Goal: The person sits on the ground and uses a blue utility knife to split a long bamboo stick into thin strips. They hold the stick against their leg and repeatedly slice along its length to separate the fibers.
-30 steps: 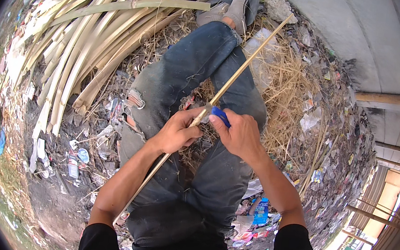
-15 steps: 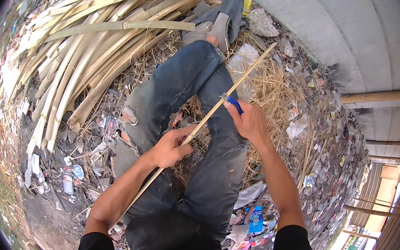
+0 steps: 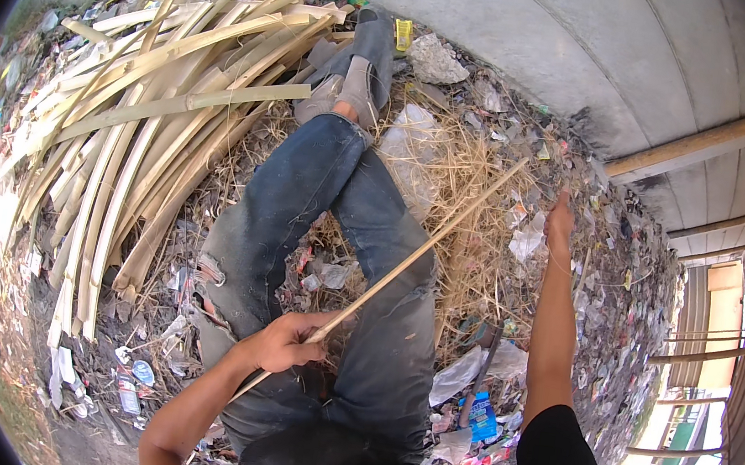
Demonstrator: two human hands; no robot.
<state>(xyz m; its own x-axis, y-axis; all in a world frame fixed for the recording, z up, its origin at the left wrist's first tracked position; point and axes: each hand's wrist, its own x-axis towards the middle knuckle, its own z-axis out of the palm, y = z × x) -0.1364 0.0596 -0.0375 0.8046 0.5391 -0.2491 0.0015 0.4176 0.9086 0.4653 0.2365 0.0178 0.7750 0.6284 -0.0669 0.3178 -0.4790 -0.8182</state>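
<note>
My left hand (image 3: 282,342) is closed around a long thin bamboo strip (image 3: 420,255), low over my lap. From that grip the strip slants up and right across my thigh, its far tip above loose straw-coloured shavings (image 3: 482,236). Its near end passes under my left forearm. My right hand (image 3: 560,222) is off to the right on an outstretched arm, apart from the strip. It shows edge-on with its fingers curled; what it holds, if anything, is hidden. My crossed legs in torn jeans (image 3: 306,170) lie beneath the strip.
A large heap of split bamboo slats (image 3: 167,99) lies at the far left. A pale wall (image 3: 548,60) with a wooden beam (image 3: 704,142) stands at the back right. Litter covers the ground, with a blue packet (image 3: 481,417) by my right thigh and a stone (image 3: 436,60) beyond my feet.
My right hand, which held a blue-handled knife against the strip, has swung away to the right; the knife no longer shows. My left hand has drawn the strip nearer my body.
</note>
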